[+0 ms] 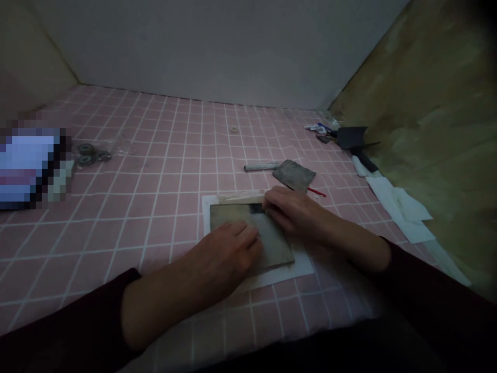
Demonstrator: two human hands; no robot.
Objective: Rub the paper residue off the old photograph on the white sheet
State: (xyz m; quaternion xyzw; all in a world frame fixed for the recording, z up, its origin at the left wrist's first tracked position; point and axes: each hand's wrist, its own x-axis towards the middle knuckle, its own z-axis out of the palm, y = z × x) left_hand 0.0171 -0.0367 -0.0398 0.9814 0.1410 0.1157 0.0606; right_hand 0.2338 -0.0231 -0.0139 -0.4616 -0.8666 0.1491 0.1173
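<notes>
A flat grey-brown square board lies on a sheet of white paper. My left hand rests on the board's near left part, its fingers curled and pressed together; whatever they pinch is hidden. At the far right edge of the board, my right hand is closed with thumb and fingers together. Right beside its fingertips a small dark patch shows on the board's far edge. A pale strip runs along the paper behind the board.
Beyond my right hand lie a grey rough-edged square, a silvery tube and a red stick. Tape rolls and a blurred-out screen are left. A black dustpan-like tool and white papers line the right wall.
</notes>
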